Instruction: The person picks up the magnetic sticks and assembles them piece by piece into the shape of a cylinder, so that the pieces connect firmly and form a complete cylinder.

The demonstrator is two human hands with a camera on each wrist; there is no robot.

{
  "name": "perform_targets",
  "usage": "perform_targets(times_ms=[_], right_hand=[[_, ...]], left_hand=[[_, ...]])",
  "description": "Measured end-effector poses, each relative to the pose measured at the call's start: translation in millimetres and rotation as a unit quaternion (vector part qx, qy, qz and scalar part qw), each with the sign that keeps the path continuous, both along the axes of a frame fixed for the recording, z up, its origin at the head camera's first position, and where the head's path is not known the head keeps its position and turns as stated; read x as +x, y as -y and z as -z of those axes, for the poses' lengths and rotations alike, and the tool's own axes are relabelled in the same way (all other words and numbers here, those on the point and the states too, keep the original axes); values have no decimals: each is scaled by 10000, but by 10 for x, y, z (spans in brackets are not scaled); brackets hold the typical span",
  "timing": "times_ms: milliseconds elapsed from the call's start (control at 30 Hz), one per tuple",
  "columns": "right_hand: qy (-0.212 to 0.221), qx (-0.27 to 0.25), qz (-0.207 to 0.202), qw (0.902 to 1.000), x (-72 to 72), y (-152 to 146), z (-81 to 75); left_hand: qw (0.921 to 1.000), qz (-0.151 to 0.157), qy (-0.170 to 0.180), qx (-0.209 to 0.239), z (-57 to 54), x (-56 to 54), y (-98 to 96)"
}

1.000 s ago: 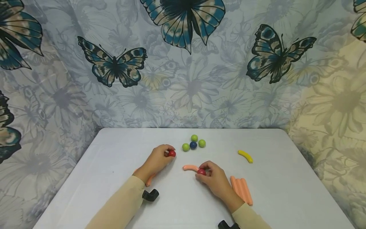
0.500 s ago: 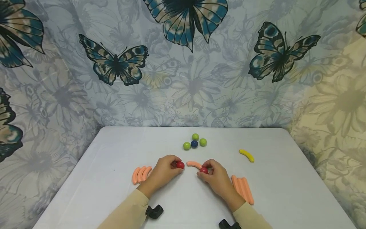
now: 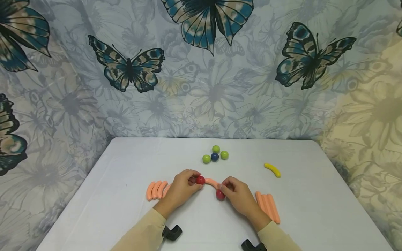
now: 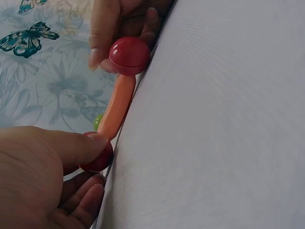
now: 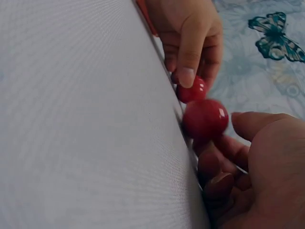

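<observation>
My left hand (image 3: 185, 183) pinches a red ball (image 3: 200, 180) between thumb and fingers. A curved orange stick (image 3: 212, 182) runs from that ball toward a second red ball (image 3: 220, 194); in the left wrist view the stick (image 4: 118, 106) reaches from one ball (image 4: 97, 160) to the other ball (image 4: 129, 56). My right hand (image 3: 239, 195) is at the second ball with loosely bent fingers. In the right wrist view a narrow gap shows between the right thumb (image 5: 243, 125) and this ball (image 5: 206, 119), while other fingers lie close behind it.
Several curved orange sticks (image 3: 155, 190) lie in a row at left, partly behind the left hand. Straight orange sticks (image 3: 268, 206) lie by the right forearm. Green balls (image 3: 224, 155) surround a dark blue ball (image 3: 215, 157) farther back. A curved yellow stick (image 3: 272, 170) lies at right.
My left hand has brought its red ball right and nearer me, to the curved stick's left end. The right hand's red ball has shifted from between its fingertips to below the thumb.
</observation>
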State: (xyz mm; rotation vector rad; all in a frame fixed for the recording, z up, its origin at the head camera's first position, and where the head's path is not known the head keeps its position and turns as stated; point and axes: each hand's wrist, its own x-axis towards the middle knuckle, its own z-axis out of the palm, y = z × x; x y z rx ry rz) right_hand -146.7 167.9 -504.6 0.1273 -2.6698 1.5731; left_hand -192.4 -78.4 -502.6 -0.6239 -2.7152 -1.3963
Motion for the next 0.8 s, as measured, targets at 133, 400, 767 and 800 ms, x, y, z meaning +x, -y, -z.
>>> perform_targets(times_ms=[133, 400, 767, 800], right_hand=[[13, 26, -34, 10000, 8, 2, -6], [58, -59, 46, 10000, -17, -11, -16], [167, -165, 94, 9997, -24, 2, -22], [176, -162, 99, 9997, -25, 4, -18]], left_hand=[[10000, 17, -25, 22, -9, 8, -14], [9924, 615, 801, 697, -26, 42, -45], [9884, 642, 893, 1043, -116, 27, 38], [9878, 611, 905, 1107, -142, 16, 66]])
